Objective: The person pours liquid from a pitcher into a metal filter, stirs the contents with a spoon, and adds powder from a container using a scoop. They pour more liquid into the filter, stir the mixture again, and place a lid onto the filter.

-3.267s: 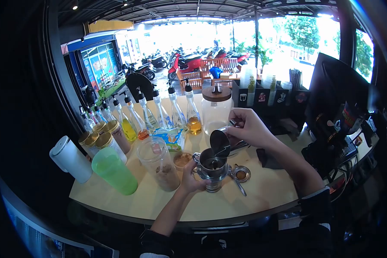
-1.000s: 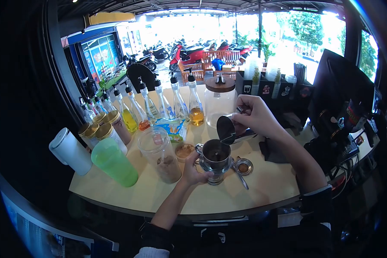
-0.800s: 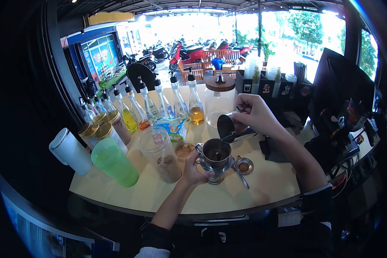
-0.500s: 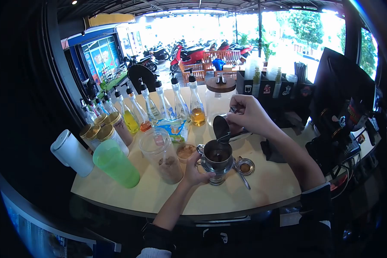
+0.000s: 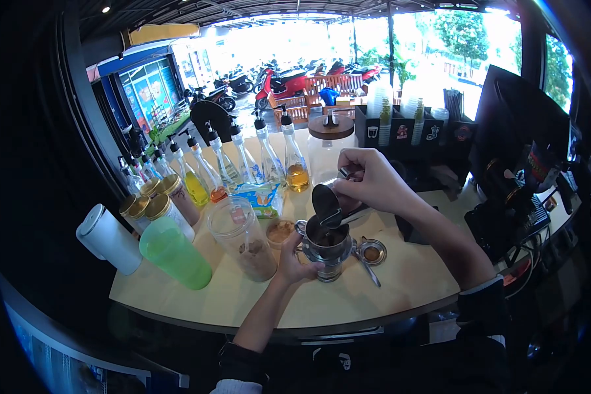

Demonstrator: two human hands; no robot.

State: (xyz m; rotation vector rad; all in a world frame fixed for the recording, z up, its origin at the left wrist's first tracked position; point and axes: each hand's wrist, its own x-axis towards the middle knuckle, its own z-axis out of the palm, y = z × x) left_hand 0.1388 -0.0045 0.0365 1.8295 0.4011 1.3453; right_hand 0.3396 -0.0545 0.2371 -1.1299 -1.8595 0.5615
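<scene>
My right hand [image 5: 373, 180] grips the handle of a small dark metal pitcher [image 5: 324, 203], tilted with its spout low over the mouth of a metal drip coffee filter [image 5: 338, 251]. A dark content shows inside the filter, which sits on a small glass [image 5: 329, 272]. Closed around the filter's left side is my left hand [image 5: 298, 261], thumb at its base. Just right of the filter lie a small round metal dish [image 5: 377, 252] holding something brown and a spoon [image 5: 372, 273]. Behind my left hand stands a small tub of brown powder [image 5: 280, 230].
To the left stand a clear tumbler [image 5: 232, 226] with brown contents, a green tumbler [image 5: 177, 255], a white jug [image 5: 109, 240] and gold-lidded canisters [image 5: 171, 190]. Pump bottles [image 5: 297, 167] line the back beside a wood-lidded jar [image 5: 331, 131]. A black cup holder [image 5: 400, 131] stands back right.
The pitcher in my right hand has come lower and closer to the filter's mouth, shifting slightly left. My left hand keeps its hold on the filter. The whole view has shifted slightly.
</scene>
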